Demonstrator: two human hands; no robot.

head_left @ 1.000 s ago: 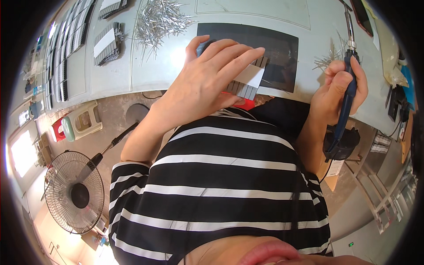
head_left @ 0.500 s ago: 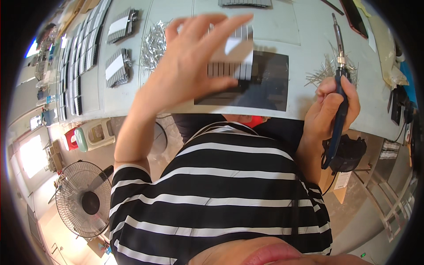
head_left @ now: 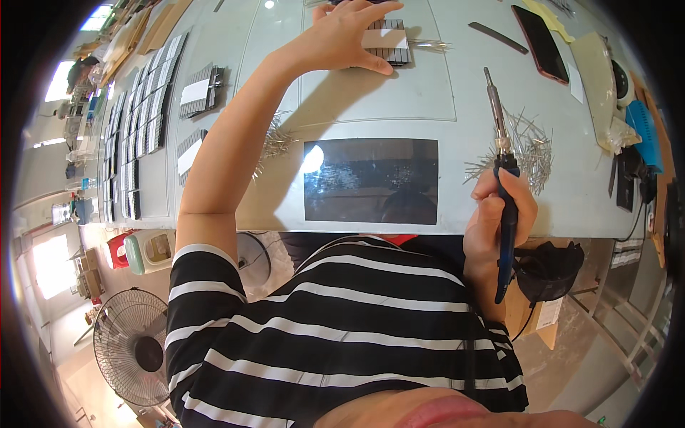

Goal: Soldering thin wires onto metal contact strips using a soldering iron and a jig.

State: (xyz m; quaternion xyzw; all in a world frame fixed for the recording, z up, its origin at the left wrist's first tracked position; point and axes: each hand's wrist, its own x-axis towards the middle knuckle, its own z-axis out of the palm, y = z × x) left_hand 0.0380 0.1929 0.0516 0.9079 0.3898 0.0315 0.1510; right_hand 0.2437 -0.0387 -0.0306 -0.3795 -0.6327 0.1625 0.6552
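Observation:
At the far side of the table, my left hand [head_left: 342, 39] spans a flat bundle of grey strips [head_left: 391, 54] with a white paper band across it. My thumb lies along its near edge and my fingers reach round its far side. Thin metal wires [head_left: 430, 45] stick out to the right of the bundle. In my right hand [head_left: 492, 214] is a soldering iron [head_left: 506, 192] with a blue handle, its metal tip pointing away from me. Beneath the tip lies a loose heap of cut wires [head_left: 528, 153]. A dark glossy sheet [head_left: 371, 182] lies near the front edge.
Banded bundles [head_left: 202, 91] and long rows of grey pieces [head_left: 146, 107] fill the left. More loose wire [head_left: 278, 139] lies beside my left forearm. A phone [head_left: 540, 44], a flat metal strip [head_left: 498, 37] and a blue object [head_left: 643, 135] are at the right.
My left hand has moved from the dark sheet to the far side of the table. The banded piece that lay on the sheet has left it. My right hand keeps hold of the soldering iron.

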